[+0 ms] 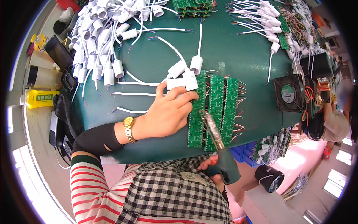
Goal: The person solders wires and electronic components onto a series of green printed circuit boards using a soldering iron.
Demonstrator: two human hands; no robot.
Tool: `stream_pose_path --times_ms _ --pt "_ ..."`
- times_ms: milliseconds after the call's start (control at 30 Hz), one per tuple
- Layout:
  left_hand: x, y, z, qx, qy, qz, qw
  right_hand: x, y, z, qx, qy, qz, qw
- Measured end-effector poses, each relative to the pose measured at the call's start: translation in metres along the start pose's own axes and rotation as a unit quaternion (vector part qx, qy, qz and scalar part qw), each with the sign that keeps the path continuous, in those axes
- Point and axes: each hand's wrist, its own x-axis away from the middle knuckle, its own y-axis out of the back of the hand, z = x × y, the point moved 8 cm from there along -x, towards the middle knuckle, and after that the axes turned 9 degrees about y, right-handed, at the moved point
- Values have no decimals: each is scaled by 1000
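My left hand (167,112), with a gold watch on its wrist, is closed over the left edge of a strip of green circuit boards (195,130). Its fingertips touch the board strip and a white plastic housing (175,83); what they pinch is hidden. White cables (130,94) run out leftward from beneath this hand. My right hand (212,168) grips the dark green handle of a soldering iron (213,130), and part of that hand is behind the handle. The iron's tip is on or just above the boards, close to my left fingertips. Two more board strips (228,108) lie alongside.
A heap of white housings with cables (95,44) covers the far left. Stacked green boards (192,7) sit at the far middle. Cabled housings (274,30) line the far right, near a black fan (288,93). Blue bins (244,152) stand below the table edge. Another person (333,123) is at right.
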Motion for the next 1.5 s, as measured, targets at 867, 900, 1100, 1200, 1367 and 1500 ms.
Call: stream_pose_path --times_ms 867,900,1100,1200,1367,1500 --pt "7 11 -6 -57 -87 -36 994 -7 3 5 11 142 11 990" --pt "4 9 -2 -65 -76 -15 995 -6 5 6 21 144 5 989" --pt "-37 31 32 70 -98 -16 993 -2 9 12 -15 176 38 984" --pt "-78 66 108 -207 90 -120 967 2 12 18 -2 174 43 984" --pt "-123 77 227 -309 292 -83 902 -1 15 17 -20 144 54 988" --pt "-132 72 247 -226 313 -54 921 -2 21 12 -15 118 69 991"
